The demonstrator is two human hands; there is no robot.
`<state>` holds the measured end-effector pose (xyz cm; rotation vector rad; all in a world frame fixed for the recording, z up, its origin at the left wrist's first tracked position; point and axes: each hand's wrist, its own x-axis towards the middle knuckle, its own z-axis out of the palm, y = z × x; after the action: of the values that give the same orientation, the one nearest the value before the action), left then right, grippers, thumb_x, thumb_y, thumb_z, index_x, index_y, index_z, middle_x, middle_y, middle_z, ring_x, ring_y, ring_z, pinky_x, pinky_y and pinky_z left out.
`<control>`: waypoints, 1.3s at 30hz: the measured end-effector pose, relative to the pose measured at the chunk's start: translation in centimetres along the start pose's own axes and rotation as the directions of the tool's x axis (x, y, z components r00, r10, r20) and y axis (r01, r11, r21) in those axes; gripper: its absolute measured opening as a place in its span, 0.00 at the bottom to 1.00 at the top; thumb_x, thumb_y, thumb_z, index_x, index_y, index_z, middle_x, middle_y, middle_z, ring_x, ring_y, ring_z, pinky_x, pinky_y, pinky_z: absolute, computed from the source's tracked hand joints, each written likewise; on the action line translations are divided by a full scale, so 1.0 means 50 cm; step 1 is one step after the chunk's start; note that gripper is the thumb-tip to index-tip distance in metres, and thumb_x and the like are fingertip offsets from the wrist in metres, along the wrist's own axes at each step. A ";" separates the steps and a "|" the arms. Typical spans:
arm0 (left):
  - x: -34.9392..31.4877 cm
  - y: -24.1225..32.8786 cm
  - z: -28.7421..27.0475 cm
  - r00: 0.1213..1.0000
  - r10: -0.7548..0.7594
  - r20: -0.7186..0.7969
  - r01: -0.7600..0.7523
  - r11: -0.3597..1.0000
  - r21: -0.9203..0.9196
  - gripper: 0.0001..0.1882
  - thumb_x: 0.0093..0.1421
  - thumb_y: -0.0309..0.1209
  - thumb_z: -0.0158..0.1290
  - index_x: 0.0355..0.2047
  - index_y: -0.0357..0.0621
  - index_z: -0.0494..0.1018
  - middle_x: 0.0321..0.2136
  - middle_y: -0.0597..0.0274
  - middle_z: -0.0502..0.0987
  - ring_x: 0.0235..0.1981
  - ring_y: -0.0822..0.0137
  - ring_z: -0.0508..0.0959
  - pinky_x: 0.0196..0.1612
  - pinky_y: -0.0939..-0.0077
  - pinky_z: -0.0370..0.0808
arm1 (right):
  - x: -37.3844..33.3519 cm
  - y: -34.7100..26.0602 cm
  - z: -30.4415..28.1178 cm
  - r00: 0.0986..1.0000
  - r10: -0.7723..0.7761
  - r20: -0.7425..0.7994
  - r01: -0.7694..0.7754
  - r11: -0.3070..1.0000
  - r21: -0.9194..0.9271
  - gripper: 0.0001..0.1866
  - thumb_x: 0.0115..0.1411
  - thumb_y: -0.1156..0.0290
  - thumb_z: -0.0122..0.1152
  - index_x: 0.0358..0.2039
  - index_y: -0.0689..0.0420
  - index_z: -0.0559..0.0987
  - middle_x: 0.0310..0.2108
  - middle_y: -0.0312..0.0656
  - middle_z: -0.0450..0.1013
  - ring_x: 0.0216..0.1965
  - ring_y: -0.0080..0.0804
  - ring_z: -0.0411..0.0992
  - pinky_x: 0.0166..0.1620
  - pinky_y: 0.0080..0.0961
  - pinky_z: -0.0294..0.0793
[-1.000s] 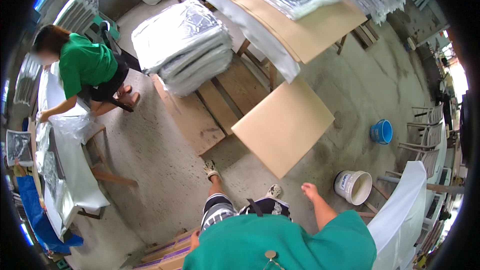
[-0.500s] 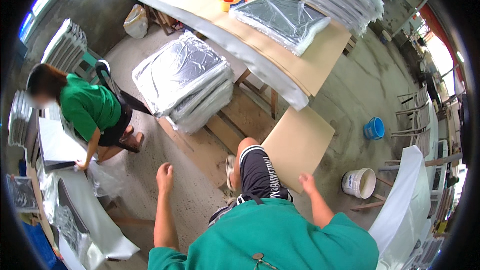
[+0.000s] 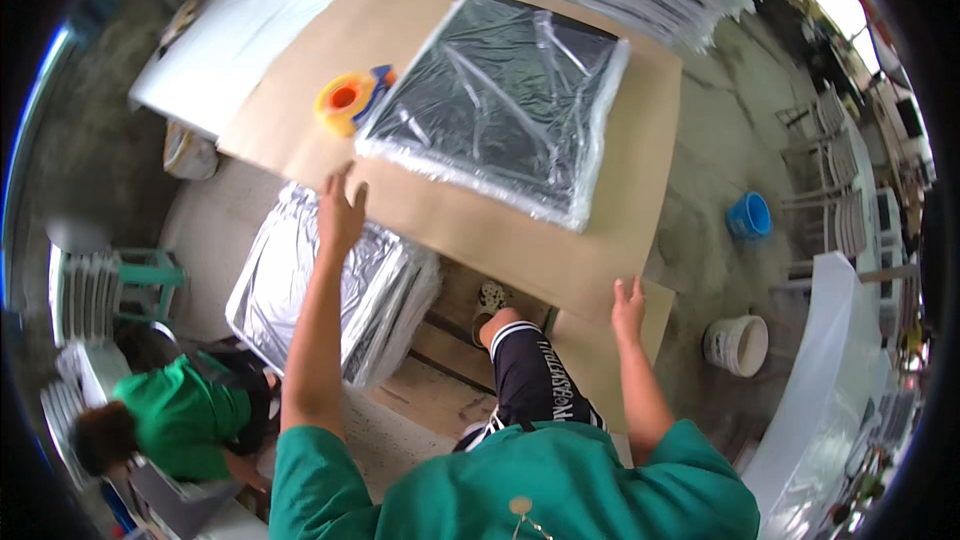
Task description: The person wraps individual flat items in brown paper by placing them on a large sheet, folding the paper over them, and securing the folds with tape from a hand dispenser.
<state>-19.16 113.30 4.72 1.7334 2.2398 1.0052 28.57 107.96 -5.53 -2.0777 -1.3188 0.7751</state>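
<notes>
Facing the white-covered tabletop [image 3: 235, 65], you have your left hand [image 3: 341, 220] and right hand [image 3: 628, 312] open and empty. The left is by the near edge of a brown cardboard sheet [image 3: 450, 220]; I cannot tell whether it touches. The right is beside the sheet's near right corner, its contact equally unclear. Ahead of and between your hands, a dark flat panel [image 3: 495, 100] wrapped in clear plastic lies flat on the cardboard. Just beyond your left hand, close to the panel's left corner, sits an orange tape roll [image 3: 328, 105] with a blue part. Below your left hand, lower than the tabletop, is a stack of wrapped panels [image 3: 375, 285]. Well to the right of your right hand stand a blue bucket [image 3: 749, 215] and a white bucket [image 3: 735, 345]. Well left of your left hand, nearer your body, a person [image 3: 190, 420] in a green shirt leans forward.
</notes>
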 end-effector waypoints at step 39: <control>0.004 -0.432 -0.256 0.596 -0.786 -0.167 0.774 0.617 -0.142 0.21 0.52 0.44 0.55 0.29 0.33 0.72 0.23 0.60 0.73 0.28 0.71 0.73 0.34 0.78 0.70 | 0.009 -0.488 0.237 0.541 0.179 0.822 -0.544 -0.670 0.504 0.14 0.64 0.75 0.34 0.44 0.74 0.61 0.46 0.59 0.66 0.47 0.44 0.69 0.53 0.35 0.71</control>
<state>-42.94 105.64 2.21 0.4371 2.6340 1.0098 5.57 118.97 3.73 -0.6640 0.8693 1.7159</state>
